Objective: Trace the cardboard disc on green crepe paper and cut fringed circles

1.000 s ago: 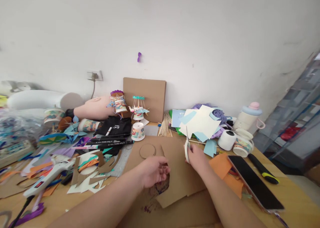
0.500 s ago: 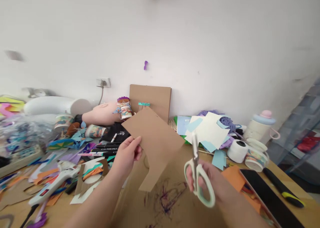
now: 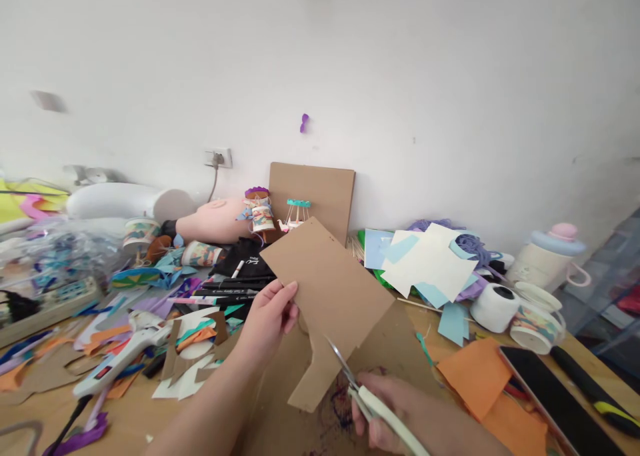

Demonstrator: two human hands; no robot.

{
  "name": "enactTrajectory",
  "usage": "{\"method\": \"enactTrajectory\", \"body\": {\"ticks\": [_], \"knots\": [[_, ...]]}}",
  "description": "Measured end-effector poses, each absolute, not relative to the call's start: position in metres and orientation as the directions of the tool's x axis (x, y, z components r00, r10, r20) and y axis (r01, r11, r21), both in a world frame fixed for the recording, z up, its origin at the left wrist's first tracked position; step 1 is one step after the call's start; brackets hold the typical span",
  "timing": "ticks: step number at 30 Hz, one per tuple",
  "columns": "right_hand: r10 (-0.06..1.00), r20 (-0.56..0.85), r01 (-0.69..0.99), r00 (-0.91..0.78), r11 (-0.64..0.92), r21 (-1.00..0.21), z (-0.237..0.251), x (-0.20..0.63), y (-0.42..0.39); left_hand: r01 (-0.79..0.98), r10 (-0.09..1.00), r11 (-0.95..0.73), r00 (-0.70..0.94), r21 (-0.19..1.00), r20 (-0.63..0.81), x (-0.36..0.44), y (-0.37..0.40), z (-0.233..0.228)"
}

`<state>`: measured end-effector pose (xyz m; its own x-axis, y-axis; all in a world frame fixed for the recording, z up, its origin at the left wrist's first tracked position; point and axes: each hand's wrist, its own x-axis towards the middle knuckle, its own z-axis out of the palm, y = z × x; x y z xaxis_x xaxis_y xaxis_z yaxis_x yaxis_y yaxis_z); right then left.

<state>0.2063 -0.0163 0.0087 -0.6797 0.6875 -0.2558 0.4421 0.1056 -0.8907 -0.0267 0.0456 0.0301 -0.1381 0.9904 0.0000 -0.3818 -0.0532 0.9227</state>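
A cut brown cardboard piece [image 3: 335, 289] is held tilted above a stained cardboard sheet [image 3: 400, 349], its left edge pinched by the left hand [image 3: 270, 316]. White-handled scissors [image 3: 373, 403] are gripped in the right hand [image 3: 395, 395], blades overlapping the piece's lower part; whether it is touched cannot be told.

Brown cardboard pc. [image 3: 333, 289], flat w/ cut edges and a narrow strip at bottom, is held up at a tilt, one corner topmost. White-handled scissors [image 3: 370, 401] are held at lower R, metal blades angled up-L, tips approx. at strip's base.
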Motion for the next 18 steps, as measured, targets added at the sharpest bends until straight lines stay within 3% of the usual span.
{"method": "enactTrajectory", "body": {"ticks": [13, 18], "knots": [[0.663, -0.24, 0.341, -0.709, 0.025, -0.94, 0.018, 0.199, -0.016, -0.331, 0.997, -0.057, -0.059, 0.942, 0.04, -0.031, 0.048, 0.02], [0.686, -0.3, 0.354, -0.663, -0.065, -0.933, -0.001, 0.2, -0.017, -0.332, 0.998, -0.054, -0.04, 0.942, 0.043, -0.03, 0.046, 0.017]]}}
